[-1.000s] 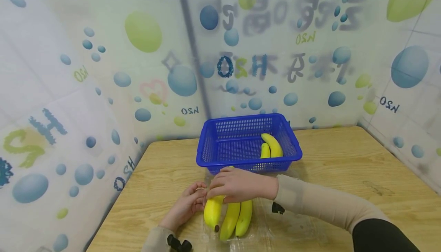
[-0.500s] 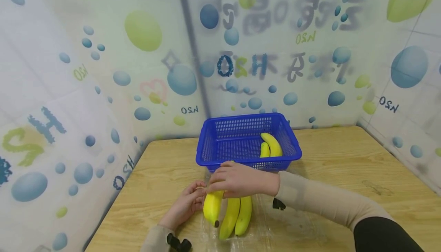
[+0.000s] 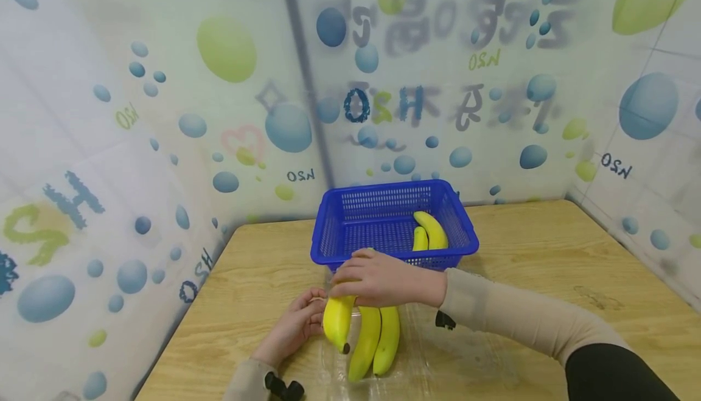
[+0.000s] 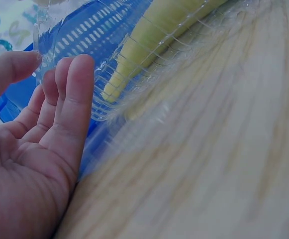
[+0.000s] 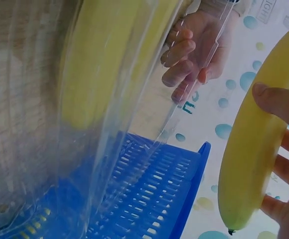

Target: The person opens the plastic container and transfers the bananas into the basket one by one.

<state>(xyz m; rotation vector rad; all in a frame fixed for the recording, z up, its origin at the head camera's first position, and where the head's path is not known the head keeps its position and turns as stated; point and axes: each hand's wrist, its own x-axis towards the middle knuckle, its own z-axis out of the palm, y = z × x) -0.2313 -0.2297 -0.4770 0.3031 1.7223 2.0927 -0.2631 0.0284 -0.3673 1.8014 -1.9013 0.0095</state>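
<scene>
My right hand [image 3: 383,279] holds a yellow banana [image 3: 338,323], its dark tip pointing down toward me. In the right wrist view, thumb and fingers wrap this banana [image 5: 256,144] from opposite sides. Below it, a clear plastic box [image 3: 411,367] lies on the table, with two more bananas [image 3: 366,349] side by side in it. My left hand [image 3: 296,328] is at the box's left side. In the left wrist view, the thumb of that hand [image 4: 40,134] meets the thin clear rim, with the fingers across from it, pinching the edge.
Behind the box stands a blue perforated basket [image 3: 471,246], close to the patterned wall. A long banana [image 3: 435,233] and a shorter-looking one [image 3: 420,241] lie at its right end. Clear plastic spreads rightward under my right forearm over the wooden table [image 3: 547,255].
My right hand has risen slightly toward the basket, lifting the banana a little farther above the other two. The left hand stays at the box's edge.
</scene>
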